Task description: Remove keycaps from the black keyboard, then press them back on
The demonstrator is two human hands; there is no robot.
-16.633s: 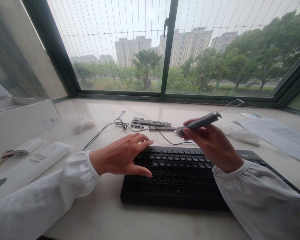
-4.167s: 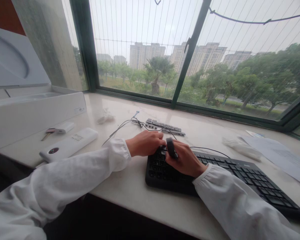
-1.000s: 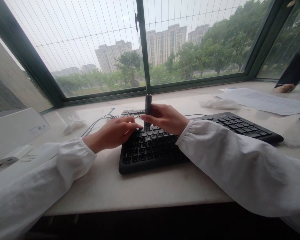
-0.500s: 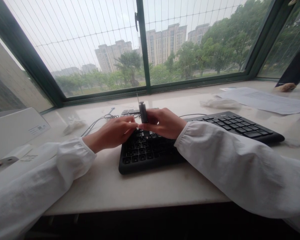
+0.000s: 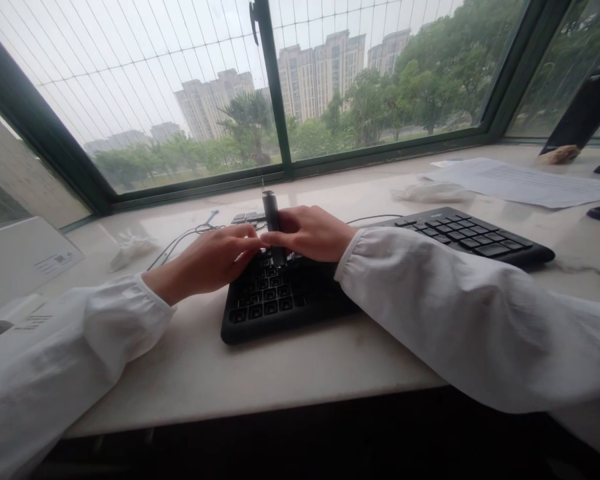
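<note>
In the head view, a black keyboard lies on the windowsill, and the left part that shows has its keycaps off, baring square sockets. My right hand is closed around a black keycap puller held upright over the keyboard, thin wires sticking up from its top. The puller's lower end meets the keyboard's back-left area. Against it, my left hand is closed, its fingers bent and tips close to my right thumb; what they pinch, if anything, is hidden. Behind both hands lie several loose keycaps.
A cable curls behind my left hand, near a crumpled clear plastic bag. White boxes stand at the left. Paper sheets and another plastic bag lie at the back right. The window borders the sill.
The view has shifted, so everything sits a little further left and higher. Both hands keep their places at the keyboard, with the keycap puller still upright in my right hand.
</note>
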